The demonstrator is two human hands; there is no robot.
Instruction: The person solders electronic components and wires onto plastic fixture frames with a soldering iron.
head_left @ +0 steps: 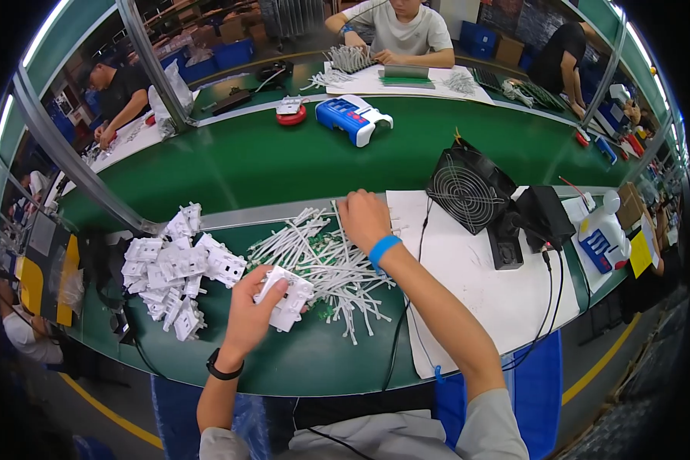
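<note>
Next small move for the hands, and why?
Probably have the right hand draw one lead out of the pile of white leads: its fingers are at the pile's far edge, while the left hand holds a white plastic part.

Worktop [322,366]: near strip passable, crossed by black cord [395,343]. Left: white parts [169,264] heaped, blocking. Centre: wires [356,287] strewn. Right: paper [468,307] mostly bare; fan [468,188] stands at its far side.
</note>
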